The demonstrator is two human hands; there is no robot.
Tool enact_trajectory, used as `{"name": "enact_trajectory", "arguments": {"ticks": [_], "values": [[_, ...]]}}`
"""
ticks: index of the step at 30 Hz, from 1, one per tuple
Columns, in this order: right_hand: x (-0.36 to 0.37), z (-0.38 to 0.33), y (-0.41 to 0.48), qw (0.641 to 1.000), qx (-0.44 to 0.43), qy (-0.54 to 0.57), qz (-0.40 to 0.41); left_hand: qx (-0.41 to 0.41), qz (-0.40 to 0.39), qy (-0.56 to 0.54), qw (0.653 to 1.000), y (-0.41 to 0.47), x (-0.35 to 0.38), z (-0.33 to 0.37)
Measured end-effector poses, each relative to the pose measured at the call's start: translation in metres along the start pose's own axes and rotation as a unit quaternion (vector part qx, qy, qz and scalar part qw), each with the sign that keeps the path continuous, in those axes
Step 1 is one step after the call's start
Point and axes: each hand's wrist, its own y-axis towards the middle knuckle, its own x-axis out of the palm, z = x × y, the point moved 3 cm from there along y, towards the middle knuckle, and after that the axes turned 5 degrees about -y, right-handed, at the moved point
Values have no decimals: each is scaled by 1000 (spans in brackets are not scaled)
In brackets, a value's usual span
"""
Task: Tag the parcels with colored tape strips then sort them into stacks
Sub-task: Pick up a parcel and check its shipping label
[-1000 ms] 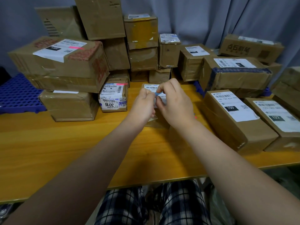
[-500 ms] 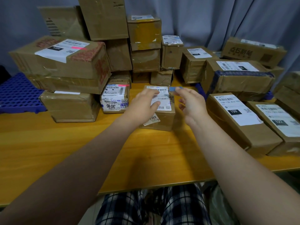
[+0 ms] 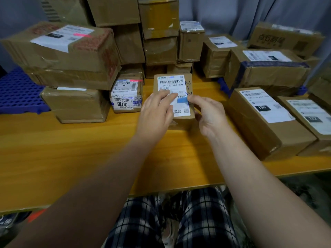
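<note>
Fingers of the left hand (image 3: pixel 154 114) lie straight and flat on the small parcel (image 3: pixel 183 122), on its white label (image 3: pixel 170 83), holding nothing. Just right of them the blue tape strip (image 3: pixel 182 100) sits on that label. The right hand (image 3: pixel 210 114) touches the strip's far end with its forefinger; whether it grips is unclear.

My left hand (image 3: pixel 155 113) rests with straight fingers on the white label of the small parcel (image 3: pixel 183 122) standing on the surface (image 3: pixel 71 149). My right hand (image 3: pixel 210 116) curls round the parcel's right edge, one fingertip touching the end of the blue tape strip (image 3: pixel 181 100) between my hands. Stacked parcels (image 3: pixel 159 51) rise beyond both hands.
</note>
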Motion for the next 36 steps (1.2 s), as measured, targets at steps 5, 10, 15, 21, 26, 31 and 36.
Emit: {"name": "enact_trajectory", "arguments": {"ticks": [5, 10, 15, 21, 26, 31, 36], "values": [[-2, 4, -3, 1000, -15, 9, 5, 23, -17, 22, 999, -5, 2, 0], [-1, 8, 1, 999, -34, 3, 5, 16, -31, 24, 999, -5, 1, 0], [4, 13, 12, 990, -116, -73, 28, 25, -36, 35, 998, -4, 1, -1], [7, 16, 16, 989, -123, -83, 29, 27, -16, 12, 999, -5, 1, -1], [1, 24, 16, 993, -60, -101, 8, -136, 7, -81, 987, -6, -3, -2], [-4, 31, 8, 982, -21, -164, -86, -302, -34, -256, 918, -14, -2, -12], [8, -19, 8, 978, -124, -139, -98, -229, 2, -357, 905, 14, -29, 14]]}}
